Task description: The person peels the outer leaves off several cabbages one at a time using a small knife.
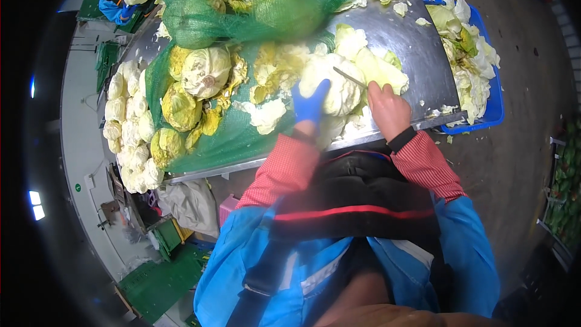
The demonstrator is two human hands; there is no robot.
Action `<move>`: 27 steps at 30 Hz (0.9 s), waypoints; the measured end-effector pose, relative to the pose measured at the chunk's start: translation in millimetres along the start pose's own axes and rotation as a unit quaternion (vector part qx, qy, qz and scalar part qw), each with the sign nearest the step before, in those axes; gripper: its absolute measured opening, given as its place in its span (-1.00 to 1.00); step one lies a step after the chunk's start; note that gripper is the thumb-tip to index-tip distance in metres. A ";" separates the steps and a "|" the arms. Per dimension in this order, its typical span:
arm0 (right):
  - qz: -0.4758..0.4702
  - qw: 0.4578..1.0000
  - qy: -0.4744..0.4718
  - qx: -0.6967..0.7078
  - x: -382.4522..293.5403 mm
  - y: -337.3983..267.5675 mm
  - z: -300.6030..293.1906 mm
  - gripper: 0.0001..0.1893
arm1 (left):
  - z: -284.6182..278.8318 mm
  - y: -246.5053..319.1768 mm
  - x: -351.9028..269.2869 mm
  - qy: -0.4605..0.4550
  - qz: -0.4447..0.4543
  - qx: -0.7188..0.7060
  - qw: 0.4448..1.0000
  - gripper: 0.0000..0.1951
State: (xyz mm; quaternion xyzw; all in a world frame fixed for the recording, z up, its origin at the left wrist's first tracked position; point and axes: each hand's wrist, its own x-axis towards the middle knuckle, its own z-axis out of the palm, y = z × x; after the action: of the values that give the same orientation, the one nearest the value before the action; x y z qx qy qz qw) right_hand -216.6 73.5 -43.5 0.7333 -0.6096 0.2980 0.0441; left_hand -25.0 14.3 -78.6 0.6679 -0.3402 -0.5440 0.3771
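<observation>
A pale, stripped cabbage head (329,77) rests on the steel table near its front edge. My left hand (309,100), in a blue glove, presses against its left side with the thumb spread. In my bare right hand (389,108) is a knife (349,77), its narrow blade lying across the right part of the head. Loose outer leaves (379,68) lie behind and right of it. To the left, untrimmed cabbages (206,72) with yellowed leaves sit on a green mesh sack (236,138).
A full green mesh sack (258,4) of cabbages lies at the back. Trimmed cabbages (131,122) are stacked at the table's left end. Right of the steel table (426,63) stands a blue crate (497,100) heaped with leaves. At the far left, a person's gloved hands (129,9) handle a cabbage.
</observation>
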 end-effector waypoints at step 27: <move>0.224 0.952 -0.169 0.120 43.9 28.0 15.2 -0.72 | 18.6 2.7 -28.2 0.025 0.113 0.078 0.990 -0.06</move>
State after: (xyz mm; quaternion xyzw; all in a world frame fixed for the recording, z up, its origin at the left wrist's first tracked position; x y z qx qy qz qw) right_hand -233.0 21.8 -42.8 0.6172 -0.7166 0.2426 -0.2162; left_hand -48.5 34.9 -65.3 0.6660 -0.4452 -0.4532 0.3911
